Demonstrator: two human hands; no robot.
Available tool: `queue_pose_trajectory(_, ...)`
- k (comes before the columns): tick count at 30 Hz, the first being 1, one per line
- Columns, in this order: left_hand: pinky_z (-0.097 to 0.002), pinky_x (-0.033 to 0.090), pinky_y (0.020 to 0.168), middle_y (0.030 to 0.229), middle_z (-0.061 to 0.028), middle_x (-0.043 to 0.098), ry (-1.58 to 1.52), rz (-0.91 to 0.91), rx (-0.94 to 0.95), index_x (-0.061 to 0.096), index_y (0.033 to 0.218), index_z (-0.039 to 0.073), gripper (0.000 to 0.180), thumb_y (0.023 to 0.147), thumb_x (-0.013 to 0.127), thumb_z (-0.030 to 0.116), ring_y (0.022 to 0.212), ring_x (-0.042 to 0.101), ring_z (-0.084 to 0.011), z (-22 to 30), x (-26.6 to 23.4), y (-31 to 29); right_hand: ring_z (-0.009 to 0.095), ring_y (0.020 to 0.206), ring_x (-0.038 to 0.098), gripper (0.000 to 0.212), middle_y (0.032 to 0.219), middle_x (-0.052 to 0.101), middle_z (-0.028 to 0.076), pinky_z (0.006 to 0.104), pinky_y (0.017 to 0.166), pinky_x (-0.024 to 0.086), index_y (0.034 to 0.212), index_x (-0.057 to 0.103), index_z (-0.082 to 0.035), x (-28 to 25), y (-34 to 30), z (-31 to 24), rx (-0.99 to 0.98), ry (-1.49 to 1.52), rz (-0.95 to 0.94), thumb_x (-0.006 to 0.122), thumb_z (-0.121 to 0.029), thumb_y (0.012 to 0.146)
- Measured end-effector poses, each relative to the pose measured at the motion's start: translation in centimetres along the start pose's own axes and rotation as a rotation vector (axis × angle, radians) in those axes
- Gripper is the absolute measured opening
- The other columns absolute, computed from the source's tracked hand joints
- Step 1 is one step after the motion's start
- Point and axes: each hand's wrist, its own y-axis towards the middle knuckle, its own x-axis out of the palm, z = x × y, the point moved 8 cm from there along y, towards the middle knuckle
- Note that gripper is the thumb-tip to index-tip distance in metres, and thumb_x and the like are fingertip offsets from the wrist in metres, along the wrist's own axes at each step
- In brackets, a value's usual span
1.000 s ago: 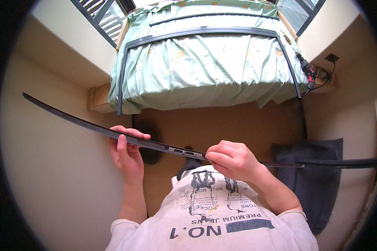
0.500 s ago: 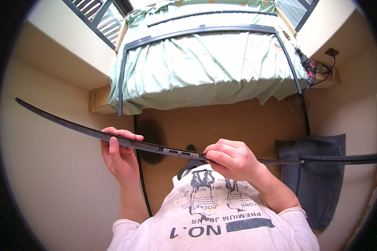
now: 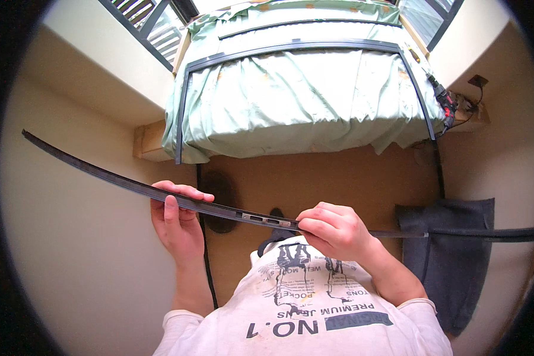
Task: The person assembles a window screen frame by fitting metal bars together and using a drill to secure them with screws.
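1. Strip, long and dark, held before white shirt; left hand pinching it, right hand grasping it beside slotted metal insert;
2. Both grips essentially unchanged from a second ago; handling appears steady.

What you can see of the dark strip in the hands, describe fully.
This long strip looks like dark metal or plastic, with a silvery slotted plate set into it. It is held crosswise in front of the white shirt, its left end free and higher in the picture. The left hand holds it between thumb and fingers; the right hand grips just right of the plate. Its bow may be lens distortion; its right end is unclear.
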Motion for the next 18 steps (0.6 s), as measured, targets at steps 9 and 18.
queue_pose_trajectory(9, -0.0407, 0.055, 0.078, 0.091, -0.0134, 0.058, 0.009, -0.026, -0.025, 0.046, 0.115, 0.002, 0.025, 0.101, 0.048, 0.022, 0.083, 0.061, -0.0232, 0.25, 0.39, 0.52, 0.021, 0.065, 0.065, 0.022, 0.087, 0.068, 0.011, 0.0296, 0.055, 0.054, 0.089, 0.066, 0.001, -0.73, -0.05, -0.29, -0.05, -0.007, 0.091, 0.073, 0.002, 0.067)
queue_pose_trajectory(18, -0.0369, 0.055, 0.073, 0.089, -0.0148, 0.06, 0.011, -0.033, -0.024, 0.044, 0.112, 0.004, 0.024, 0.101, 0.048, 0.026, 0.081, 0.063, -0.024, 0.26, 0.65, 0.59, 0.022, 0.065, 0.065, 0.024, 0.088, 0.068, 0.014, 0.03, 0.056, 0.054, 0.092, 0.067, 0.003, -0.67, -0.23, -0.86, -0.046, 0.005, 0.073, 0.073, 0.001, 0.069)
